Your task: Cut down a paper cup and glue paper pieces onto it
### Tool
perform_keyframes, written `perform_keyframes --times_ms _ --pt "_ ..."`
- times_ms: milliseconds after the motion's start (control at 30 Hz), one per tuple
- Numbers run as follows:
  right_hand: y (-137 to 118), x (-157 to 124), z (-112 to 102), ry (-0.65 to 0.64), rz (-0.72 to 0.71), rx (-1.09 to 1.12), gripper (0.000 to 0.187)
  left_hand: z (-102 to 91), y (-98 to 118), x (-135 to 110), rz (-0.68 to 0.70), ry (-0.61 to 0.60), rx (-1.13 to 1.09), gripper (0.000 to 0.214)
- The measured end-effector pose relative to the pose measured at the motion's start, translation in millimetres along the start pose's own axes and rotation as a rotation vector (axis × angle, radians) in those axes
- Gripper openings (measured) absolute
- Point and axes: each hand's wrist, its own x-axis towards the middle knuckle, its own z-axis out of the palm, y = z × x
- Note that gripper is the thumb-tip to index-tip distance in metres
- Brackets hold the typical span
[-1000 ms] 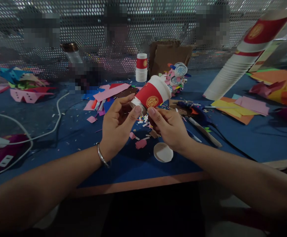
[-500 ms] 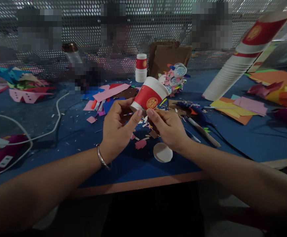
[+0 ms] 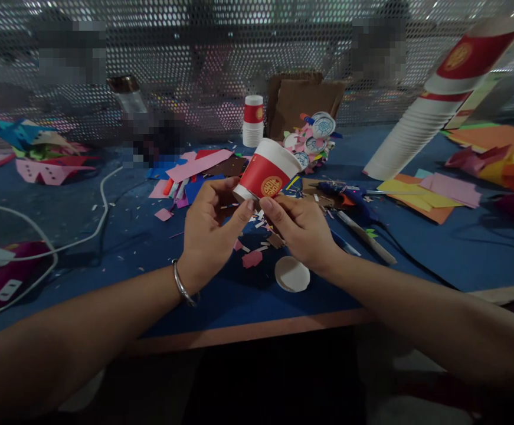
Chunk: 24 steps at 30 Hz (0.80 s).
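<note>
Paper cup [image 3: 263, 171], red-banded: was held above the blue table [image 3: 234, 304], wide end tilted toward two o'clock. Left hand [image 3: 208, 230]: grasped its narrow end. Right hand [image 3: 307, 233]: pinched its lower edge. White disc [image 3: 292, 274]: lay between five and six o'clock from the cup.

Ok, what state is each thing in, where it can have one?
Red-and-white cup, held tilted
Left hand, holding the cup
Right hand, thumb at the cup's narrow end
Round white piece, lying flat
Short cup stack, nested, upside down
Tall cup stack, nested
Cardboard, upright
Glue gun, lying down
Paper scraps, scattered
Left purple device, red light lit
</note>
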Motion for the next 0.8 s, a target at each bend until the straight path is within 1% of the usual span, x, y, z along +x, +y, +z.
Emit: perform_keyframes --times_ms 367,467,600,800 --pt "-0.4 1.4 -1.9 -0.002 -0.008 -0.034 0.073 -1.5 -0.5 3.5 -0.031 0.016 -0.034 0.045" --pt "-0.8 1.7 -1.9 0.001 -0.015 -0.022 0.072 -1.3 -1.0 4.7 -0.009 0.011 -0.008 0.044" --pt "-1.4 1.8 -2.2 0.003 -0.025 -0.015 0.073 -2.5 -0.9 8.1 0.033 0.0 -0.019 0.05" --pt "1.4 2.1 -1.3 0.021 0.007 -0.004 0.072 -4.4 -0.5 9.0 -0.039 -0.015 0.011 0.055"
